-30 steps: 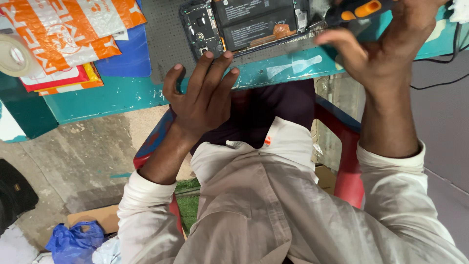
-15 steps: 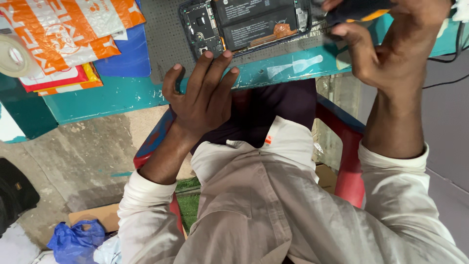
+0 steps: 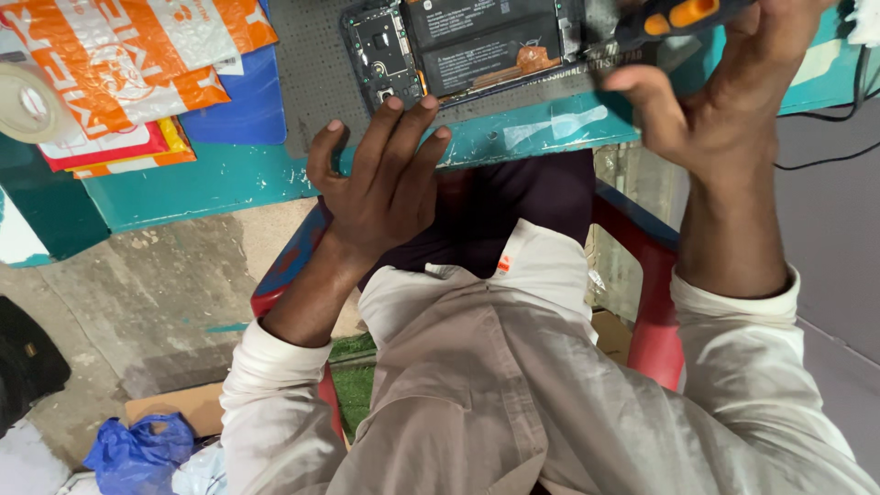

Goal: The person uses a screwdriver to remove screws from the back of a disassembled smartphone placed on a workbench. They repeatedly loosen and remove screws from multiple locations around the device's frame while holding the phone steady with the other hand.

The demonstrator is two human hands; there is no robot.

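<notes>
An opened phone (image 3: 458,50) lies with its back cover off on a grey work mat (image 3: 307,82), at the far edge of a teal table (image 3: 229,179); its black battery and a small circuit board at the left end are in plain sight. The right hand (image 3: 724,101) is curled around a black and orange screwdriver (image 3: 678,16) just beside the phone's right end, with the thumb sticking out to the left (where the tool's tip sits I cannot tell, it is hidden near the top edge). The left hand (image 3: 385,179) holds nothing: it lies flat and spread, fingertips (image 3: 394,105) resting on the mat right at the phone's near edge, the palm hanging off the table edge. To the left on the table there is an orange and white plastic bag (image 3: 137,55) over a blue sheet, and a roll of tape (image 3: 26,101) at the far left. A black cable (image 3: 825,115) runs off to the right. Below, a red chair (image 3: 655,302) shows under the person's pale shirt, and a blue bag (image 3: 137,454) lies on the concrete floor.
</notes>
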